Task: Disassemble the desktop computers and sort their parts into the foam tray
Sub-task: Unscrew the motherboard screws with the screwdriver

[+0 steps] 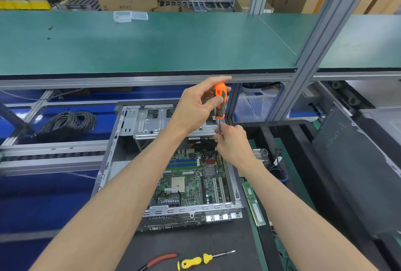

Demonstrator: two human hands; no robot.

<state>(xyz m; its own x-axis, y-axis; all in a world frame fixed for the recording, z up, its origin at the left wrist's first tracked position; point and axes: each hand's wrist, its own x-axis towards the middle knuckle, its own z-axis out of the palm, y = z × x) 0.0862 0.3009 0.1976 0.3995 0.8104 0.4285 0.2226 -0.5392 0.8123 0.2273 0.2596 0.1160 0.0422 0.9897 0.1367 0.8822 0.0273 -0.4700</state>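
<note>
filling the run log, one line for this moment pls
step: unscrewing in open case | left hand: grips orange screwdriver handle | right hand: pinches shaft | yellow screwdriver: idle

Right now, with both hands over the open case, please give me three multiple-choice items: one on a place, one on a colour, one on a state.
1. Where does the yellow screwdriver lie?
A. on the green shelf
B. on the dark mat before the case
C. inside the case

2. What colour is the handle of the held screwdriver?
A. orange and black
B. blue
C. all yellow

3. How is the held screwdriver gripped?
A. one hand only
B. lying free
C. left hand on handle, right hand on shaft

Answers:
1 B, it lies near the bottom edge, beside the red pliers.
2 A, orange with black grip.
3 C, both hands pinch it upright.
</note>
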